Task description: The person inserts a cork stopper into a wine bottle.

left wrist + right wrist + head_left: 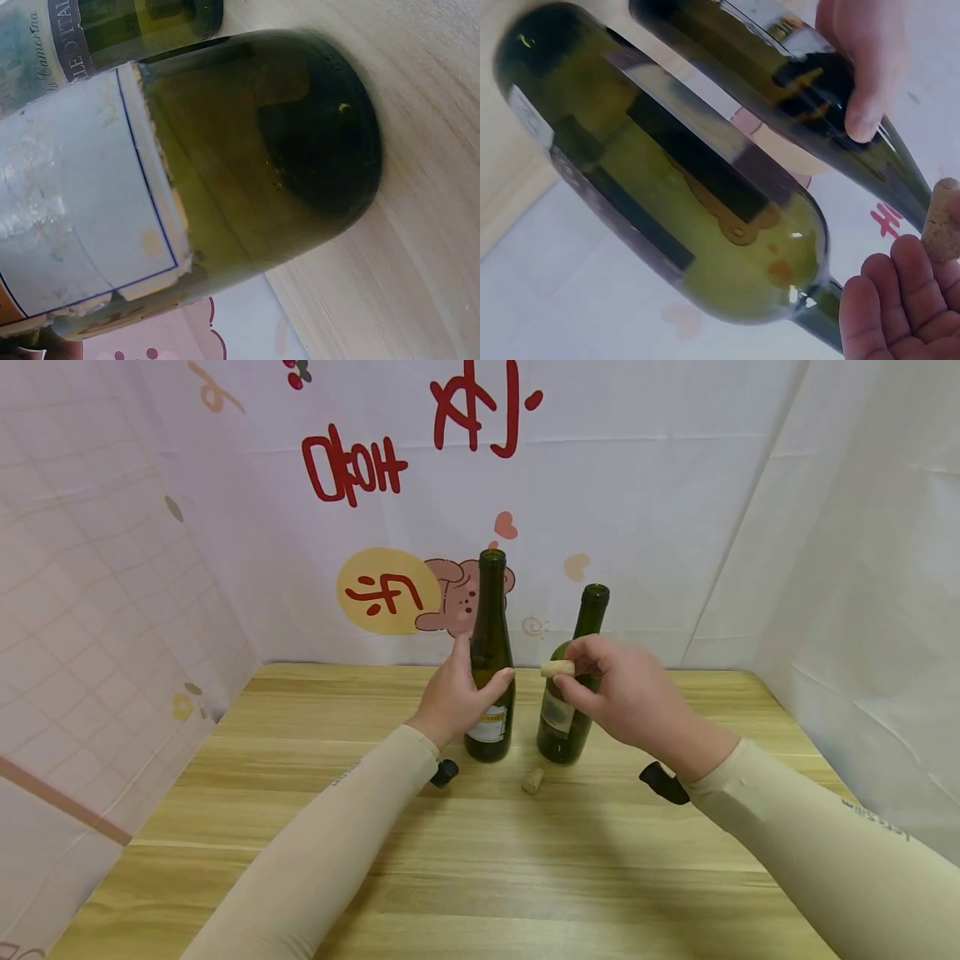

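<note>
My left hand [456, 695] grips the body of a tall green glass bottle [492, 627], which stands upright on the table with its mouth uncovered. In the left wrist view, this bottle's lower part and worn white label [82, 195] fill the frame. Between thumb and fingers, my right hand [626, 697] pinches a pale cork [556, 668], held level in front of a second green bottle [558, 747]. That bottle has an uncovered mouth too and is partly hidden by the hand. The right wrist view shows the cork [940, 229] beside curled fingertips.
Another cork [533, 780] lies on the wooden table [510, 877] in front of the bottles. A small dark object [447, 772] is partly behind the left sleeve, and a black one [663, 783] lies by the right wrist. Printed white cloth [645, 485] hangs behind.
</note>
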`<state>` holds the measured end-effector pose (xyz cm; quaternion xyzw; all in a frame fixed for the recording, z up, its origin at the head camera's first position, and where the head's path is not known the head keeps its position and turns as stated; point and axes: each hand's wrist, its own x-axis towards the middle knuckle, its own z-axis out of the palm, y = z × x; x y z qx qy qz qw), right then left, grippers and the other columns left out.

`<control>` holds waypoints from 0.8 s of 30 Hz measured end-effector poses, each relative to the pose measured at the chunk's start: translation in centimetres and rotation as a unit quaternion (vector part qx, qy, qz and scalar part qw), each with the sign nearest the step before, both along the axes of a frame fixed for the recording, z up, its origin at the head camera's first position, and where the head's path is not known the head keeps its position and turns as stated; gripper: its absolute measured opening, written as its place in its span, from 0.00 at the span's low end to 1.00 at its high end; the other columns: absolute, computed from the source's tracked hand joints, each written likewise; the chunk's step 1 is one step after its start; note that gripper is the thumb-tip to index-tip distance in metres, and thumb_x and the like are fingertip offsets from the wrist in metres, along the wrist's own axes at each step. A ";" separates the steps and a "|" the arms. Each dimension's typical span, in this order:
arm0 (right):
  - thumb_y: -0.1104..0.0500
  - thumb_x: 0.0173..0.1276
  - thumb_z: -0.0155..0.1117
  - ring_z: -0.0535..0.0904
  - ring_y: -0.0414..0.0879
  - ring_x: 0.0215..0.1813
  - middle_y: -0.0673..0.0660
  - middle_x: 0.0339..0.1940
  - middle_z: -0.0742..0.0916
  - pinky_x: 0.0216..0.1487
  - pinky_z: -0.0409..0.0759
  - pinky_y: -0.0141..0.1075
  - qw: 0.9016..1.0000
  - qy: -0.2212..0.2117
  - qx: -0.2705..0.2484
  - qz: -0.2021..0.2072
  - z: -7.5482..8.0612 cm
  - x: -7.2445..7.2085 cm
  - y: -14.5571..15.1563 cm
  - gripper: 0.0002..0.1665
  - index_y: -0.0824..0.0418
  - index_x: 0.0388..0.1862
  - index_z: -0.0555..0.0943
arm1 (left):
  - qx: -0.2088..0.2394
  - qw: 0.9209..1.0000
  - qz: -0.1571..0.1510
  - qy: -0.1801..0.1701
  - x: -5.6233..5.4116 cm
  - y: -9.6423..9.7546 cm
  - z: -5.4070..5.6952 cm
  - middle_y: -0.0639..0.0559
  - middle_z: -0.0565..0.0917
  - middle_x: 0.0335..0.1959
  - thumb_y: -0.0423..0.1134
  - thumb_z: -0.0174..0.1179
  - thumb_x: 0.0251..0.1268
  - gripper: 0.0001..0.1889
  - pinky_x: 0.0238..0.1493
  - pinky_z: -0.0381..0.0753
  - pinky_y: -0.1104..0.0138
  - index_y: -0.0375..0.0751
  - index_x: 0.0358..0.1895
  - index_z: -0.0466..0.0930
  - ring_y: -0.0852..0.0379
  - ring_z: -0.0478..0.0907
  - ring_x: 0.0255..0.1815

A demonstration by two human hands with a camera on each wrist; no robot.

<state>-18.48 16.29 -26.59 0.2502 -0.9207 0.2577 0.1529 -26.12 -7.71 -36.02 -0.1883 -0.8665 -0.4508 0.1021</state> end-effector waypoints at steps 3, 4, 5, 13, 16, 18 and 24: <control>0.58 0.75 0.68 0.87 0.48 0.36 0.60 0.42 0.93 0.32 0.75 0.38 1.000 0.013 -0.002 -0.005 0.7 -0.3 -0.3 0.10 0.63 0.48 0.82 | 0.000 1.000 -0.001 -0.003 0.0 0.0 0.0 0.49 0.82 0.54 0.65 0.58 0.74 0.36 0.54 0.84 0.49 0.47 0.73 0.60 0.50 0.83 0.49; 0.58 0.75 0.68 0.87 0.48 0.36 0.60 0.42 0.93 0.32 0.75 0.37 1.000 0.018 -0.004 -0.006 0.9 -0.4 -0.4 0.10 0.64 0.49 0.83 | 0.000 1.000 -0.002 -0.004 0.0 0.0 0.0 0.49 0.82 0.54 0.65 0.58 0.74 0.36 0.54 0.84 0.49 0.48 0.73 0.60 0.50 0.83 0.50; 0.58 0.75 0.68 0.86 0.48 0.34 0.60 0.41 0.93 0.32 0.75 0.38 1.000 0.023 -0.005 -0.006 1.1 -0.5 -0.5 0.11 0.64 0.49 0.83 | 0.000 1.000 -0.003 -0.005 0.0 -0.1 0.0 0.49 0.82 0.54 0.65 0.58 0.74 0.36 0.54 0.83 0.49 0.48 0.73 0.60 0.50 0.83 0.50; 0.59 0.76 0.66 0.85 0.50 0.35 0.61 0.43 0.91 0.34 0.78 0.42 0.999 0.041 -0.016 -0.020 3.2 -1.4 -1.7 0.13 0.66 0.52 0.83 | 0.000 1.000 -0.003 -0.012 -0.1 -0.2 0.0 0.48 0.82 0.55 0.65 0.57 0.74 0.36 0.55 0.84 0.49 0.48 0.73 0.60 0.49 0.83 0.50; 0.59 0.76 0.66 0.87 0.52 0.39 0.62 0.44 0.91 0.38 0.80 0.43 0.998 0.055 -0.016 -0.020 3.9 -1.7 -2.0 0.14 0.67 0.53 0.83 | 0.005 1.000 -0.004 -0.013 0.0 -0.2 0.0 0.48 0.82 0.55 0.66 0.57 0.74 0.36 0.56 0.83 0.49 0.48 0.73 0.59 0.50 0.84 0.51; 0.60 0.76 0.66 0.87 0.53 0.39 0.63 0.45 0.91 0.38 0.80 0.44 0.998 0.064 -0.016 -0.019 4.5 -1.9 -2.3 0.14 0.68 0.53 0.83 | 0.008 1.000 -0.005 -0.015 0.0 -0.2 0.0 0.48 0.82 0.56 0.66 0.58 0.74 0.36 0.57 0.84 0.49 0.49 0.73 0.59 0.50 0.84 0.52; 0.59 0.77 0.65 0.87 0.55 0.41 0.63 0.45 0.91 0.42 0.83 0.47 0.996 0.086 -0.006 -0.024 6.1 -2.5 -3.1 0.13 0.68 0.53 0.82 | 0.009 1.000 -0.006 -0.016 0.2 -0.1 0.1 0.48 0.81 0.57 0.66 0.59 0.74 0.37 0.58 0.84 0.48 0.49 0.74 0.58 0.49 0.84 0.53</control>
